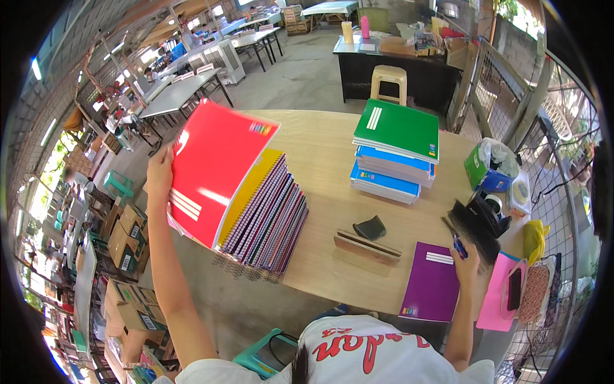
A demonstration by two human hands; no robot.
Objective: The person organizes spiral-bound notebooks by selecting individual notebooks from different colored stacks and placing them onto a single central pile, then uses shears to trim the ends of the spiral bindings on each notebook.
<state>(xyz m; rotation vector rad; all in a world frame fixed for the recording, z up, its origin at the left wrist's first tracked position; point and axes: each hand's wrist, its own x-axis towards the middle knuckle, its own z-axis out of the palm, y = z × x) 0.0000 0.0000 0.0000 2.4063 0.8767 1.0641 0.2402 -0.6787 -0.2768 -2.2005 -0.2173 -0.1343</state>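
Note:
My left hand [161, 171] is closed on the left edge of a glossy red notebook [220, 163], tilted over a tall stack of spiral-bound notebooks [272, 214]. A yellow cover [254, 192] shows on top of that stack, just under the red one. On the right, my right hand [469, 261] is closed around a small dark blue tool [458, 247], its exact kind hard to make out. That hand rests at the right edge of a purple notebook [430, 285], which lies flat near the table's front edge.
Green [400, 128] and blue notebooks [390, 182] are piled at the back. A dark cloth-like piece [369, 227] lies by a wooden block [368, 246]. Black binding coils [473, 230], a box with plastic [492, 163], and a pink sheet with a phone [514, 288] line the right side.

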